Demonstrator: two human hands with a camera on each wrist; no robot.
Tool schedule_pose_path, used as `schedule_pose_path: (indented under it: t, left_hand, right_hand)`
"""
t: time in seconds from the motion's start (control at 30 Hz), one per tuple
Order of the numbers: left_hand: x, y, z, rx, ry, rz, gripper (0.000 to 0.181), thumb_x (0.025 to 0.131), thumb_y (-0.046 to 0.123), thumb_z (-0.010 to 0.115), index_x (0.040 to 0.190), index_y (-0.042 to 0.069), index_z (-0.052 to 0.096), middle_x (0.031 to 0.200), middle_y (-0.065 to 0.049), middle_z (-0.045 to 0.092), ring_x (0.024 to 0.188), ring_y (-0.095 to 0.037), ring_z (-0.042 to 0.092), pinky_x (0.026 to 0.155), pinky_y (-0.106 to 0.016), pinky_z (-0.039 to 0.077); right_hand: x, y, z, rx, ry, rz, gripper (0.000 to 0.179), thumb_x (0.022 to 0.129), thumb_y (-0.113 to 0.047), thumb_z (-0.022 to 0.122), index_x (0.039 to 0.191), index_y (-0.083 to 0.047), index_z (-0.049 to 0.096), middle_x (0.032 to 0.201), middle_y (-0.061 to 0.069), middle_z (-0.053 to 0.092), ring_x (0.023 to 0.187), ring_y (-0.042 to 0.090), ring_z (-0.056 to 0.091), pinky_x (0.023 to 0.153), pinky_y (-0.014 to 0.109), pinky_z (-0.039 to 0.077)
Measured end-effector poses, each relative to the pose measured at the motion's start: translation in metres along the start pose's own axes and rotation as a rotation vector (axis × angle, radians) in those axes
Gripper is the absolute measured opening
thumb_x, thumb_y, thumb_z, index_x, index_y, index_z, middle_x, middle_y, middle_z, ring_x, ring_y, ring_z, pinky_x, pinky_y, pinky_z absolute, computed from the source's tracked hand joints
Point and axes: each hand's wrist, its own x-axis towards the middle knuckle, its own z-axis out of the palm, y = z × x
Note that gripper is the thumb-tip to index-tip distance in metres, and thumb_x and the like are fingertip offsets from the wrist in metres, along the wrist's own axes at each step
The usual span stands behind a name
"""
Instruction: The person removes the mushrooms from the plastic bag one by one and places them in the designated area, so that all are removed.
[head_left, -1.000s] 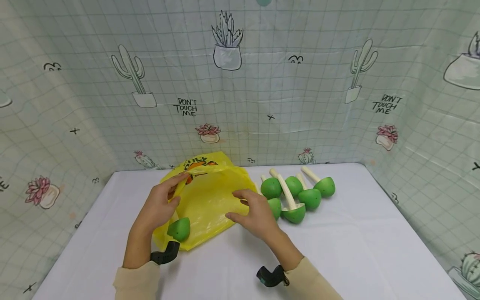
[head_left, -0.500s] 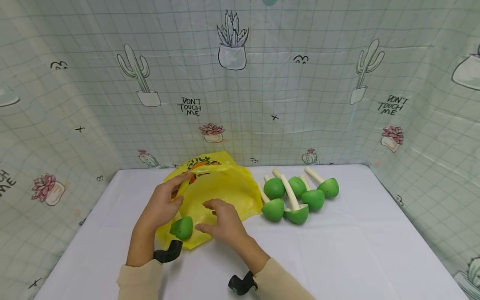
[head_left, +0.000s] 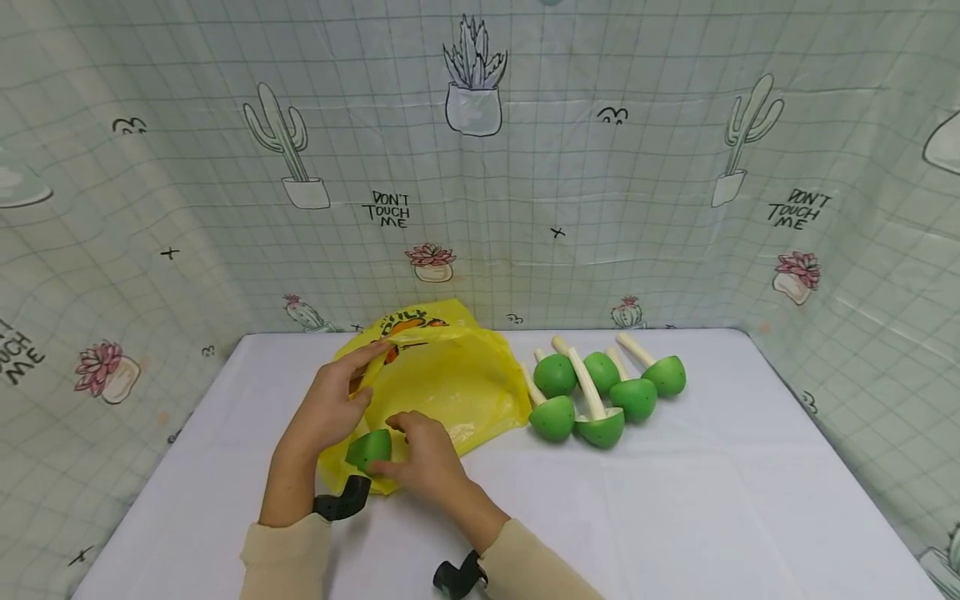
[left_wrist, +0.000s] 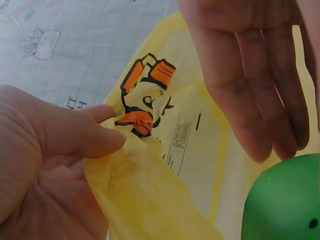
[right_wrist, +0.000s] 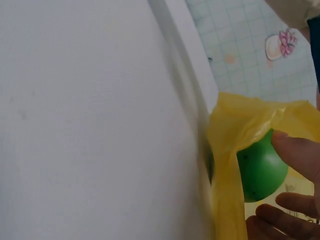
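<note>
A yellow plastic bag (head_left: 450, 375) lies with its mouth spread toward me. My left hand (head_left: 333, 408) pinches the bag's left edge between thumb and fingers, plain in the left wrist view. Just inside the mouth rests a green toy mushroom (head_left: 367, 450), only its rounded cap showing; its stem is hidden. My right hand (head_left: 427, 458) is at that cap. In the right wrist view the thumb meets the green cap (right_wrist: 262, 170), while the fingers (right_wrist: 285, 220) lie below it with a gap. The left wrist view shows those fingers nearly straight above the cap (left_wrist: 285, 200).
Several more green toy mushrooms (head_left: 600, 429) with pale stems lie in a group right of the bag, some overlapping. The white-covered table (head_left: 675, 517) ends at a patterned cloth backdrop (head_left: 555, 192). Each wrist carries a black camera mount (head_left: 345, 500).
My right hand has moved left from the bag's right side to the green cap in the mouth. The left hand keeps its hold on the bag's edge.
</note>
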Motion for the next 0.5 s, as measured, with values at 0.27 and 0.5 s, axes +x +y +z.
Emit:
schedule_pose_path:
  t: [0.27, 0.5]
  left_hand:
    - [0.000, -0.002, 0.001, 0.014, 0.014, 0.000, 0.066, 0.093, -0.023, 0.055, 0.155, -0.001, 0.050, 0.158, -0.022, 0.048, 0.143, -0.045, 0.046, 0.112, -0.062, 0.044]
    - [0.000, -0.002, 0.001, 0.010, 0.017, -0.005, 0.066, 0.093, -0.023, 0.056, 0.154, -0.001, 0.050, 0.159, -0.022, 0.047, 0.143, -0.045, 0.046, 0.113, -0.061, 0.044]
  right_hand:
    - [0.000, -0.003, 0.007, -0.010, 0.019, -0.014, 0.057, 0.081, -0.030, 0.094, 0.123, 0.001, 0.071, 0.113, 0.010, 0.072, 0.099, 0.021, 0.068, 0.087, 0.025, 0.058]
    - [0.002, -0.001, 0.016, -0.028, 0.048, -0.005, 0.055, 0.079, -0.029, 0.095, 0.121, 0.000, 0.072, 0.111, 0.009, 0.072, 0.096, 0.018, 0.067, 0.084, 0.024, 0.058]
